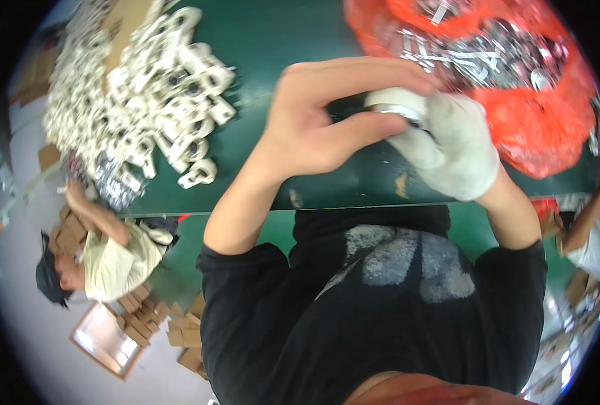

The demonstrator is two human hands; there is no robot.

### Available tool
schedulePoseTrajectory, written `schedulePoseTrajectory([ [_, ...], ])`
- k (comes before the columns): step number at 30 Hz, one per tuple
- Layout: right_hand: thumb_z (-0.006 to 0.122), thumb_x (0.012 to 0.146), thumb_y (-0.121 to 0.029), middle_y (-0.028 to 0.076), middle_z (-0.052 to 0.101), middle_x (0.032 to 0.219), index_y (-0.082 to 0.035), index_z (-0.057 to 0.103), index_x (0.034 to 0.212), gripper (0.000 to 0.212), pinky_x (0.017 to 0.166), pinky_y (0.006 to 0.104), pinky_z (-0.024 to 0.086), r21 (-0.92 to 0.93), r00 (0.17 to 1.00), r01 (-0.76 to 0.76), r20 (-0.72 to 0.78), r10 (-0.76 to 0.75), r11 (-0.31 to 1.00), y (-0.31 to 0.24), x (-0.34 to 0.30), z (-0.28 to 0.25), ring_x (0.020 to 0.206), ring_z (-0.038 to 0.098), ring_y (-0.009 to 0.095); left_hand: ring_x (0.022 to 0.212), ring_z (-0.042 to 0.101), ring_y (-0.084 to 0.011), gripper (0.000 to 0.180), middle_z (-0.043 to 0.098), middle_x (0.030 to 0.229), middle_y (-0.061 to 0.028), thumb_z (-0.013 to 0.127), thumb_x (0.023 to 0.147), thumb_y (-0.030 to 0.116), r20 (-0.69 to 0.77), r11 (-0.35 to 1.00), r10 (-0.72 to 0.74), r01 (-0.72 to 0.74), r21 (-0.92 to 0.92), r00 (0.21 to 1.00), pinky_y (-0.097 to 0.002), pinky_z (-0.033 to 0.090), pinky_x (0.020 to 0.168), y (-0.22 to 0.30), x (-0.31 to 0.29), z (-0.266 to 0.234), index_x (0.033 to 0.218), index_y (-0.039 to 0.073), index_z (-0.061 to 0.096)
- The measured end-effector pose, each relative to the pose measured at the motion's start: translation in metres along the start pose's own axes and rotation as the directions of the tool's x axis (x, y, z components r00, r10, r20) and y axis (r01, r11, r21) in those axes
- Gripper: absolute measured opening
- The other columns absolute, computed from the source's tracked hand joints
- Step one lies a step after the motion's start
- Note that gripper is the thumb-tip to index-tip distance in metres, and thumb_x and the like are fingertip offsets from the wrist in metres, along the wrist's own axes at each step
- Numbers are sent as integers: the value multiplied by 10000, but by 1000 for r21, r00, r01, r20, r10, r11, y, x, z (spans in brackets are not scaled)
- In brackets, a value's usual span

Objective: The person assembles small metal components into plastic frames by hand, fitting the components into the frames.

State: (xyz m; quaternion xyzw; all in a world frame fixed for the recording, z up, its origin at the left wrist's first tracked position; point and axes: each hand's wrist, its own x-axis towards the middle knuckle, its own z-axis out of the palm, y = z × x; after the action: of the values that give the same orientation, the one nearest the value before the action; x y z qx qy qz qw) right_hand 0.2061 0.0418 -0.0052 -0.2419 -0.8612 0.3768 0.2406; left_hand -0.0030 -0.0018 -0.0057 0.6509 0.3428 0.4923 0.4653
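Note:
Over the table's front part, my two hands meet at a white plastic part (393, 98) with a rounded end and a shiny metal piece set in it. My bare left hand (310, 121) pinches it between the thumb and a stretched forefinger. On the other side my right hand (463, 145), in a whitish glove, grips the same part, its fingers covering most of it. The part's exact kind does not show. To the left lies a big heap of similar white plastic parts (193, 88) with ring-shaped ends.
At the right, an open red plastic bag (539, 128) holds many small metal pieces (492, 57). The green table (246, 40) ends just before my body. A co-worker (121, 250) sits at the left, near cardboard boxes (138, 317); another person's arm (583, 223) shows at the far right.

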Motion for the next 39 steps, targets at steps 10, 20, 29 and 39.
schedulePoseTrajectory([
  [10,765,891,-221,95,746,834,-43,695,1141,315,646,324,570,46,978,-186,-87,190,981,-16,1,-6,716,742,210,884,673,-126,330,719,1025,-48,628,1044,215,-146,928,-303,257,-268,942,-260,561,811,-2,34,-160,1277,-17,654],
  [20,609,978,-350,93,710,757,-115,726,1029,267,622,413,565,-50,992,-123,-20,122,991,-10,6,-6,729,727,291,1116,691,-386,461,724,1175,-231,712,905,407,-568,-126,-399,571,811,720,-453,533,968,-8,18,-208,1232,82,722],
  [29,686,938,-321,93,702,775,-103,713,1062,253,652,395,575,-54,995,-76,-68,73,996,-16,4,1,732,719,291,788,695,-140,229,726,839,-109,760,927,218,-644,119,-278,691,713,713,-271,529,763,56,22,-154,1050,30,713],
  [39,764,859,-127,188,688,1050,-16,602,1266,452,802,403,572,245,818,-163,-508,270,956,-2,16,-9,926,709,342,923,642,-85,108,651,1055,-36,620,1042,96,-175,994,44,-26,103,984,-219,521,792,-2,82,20,1097,4,606],
])
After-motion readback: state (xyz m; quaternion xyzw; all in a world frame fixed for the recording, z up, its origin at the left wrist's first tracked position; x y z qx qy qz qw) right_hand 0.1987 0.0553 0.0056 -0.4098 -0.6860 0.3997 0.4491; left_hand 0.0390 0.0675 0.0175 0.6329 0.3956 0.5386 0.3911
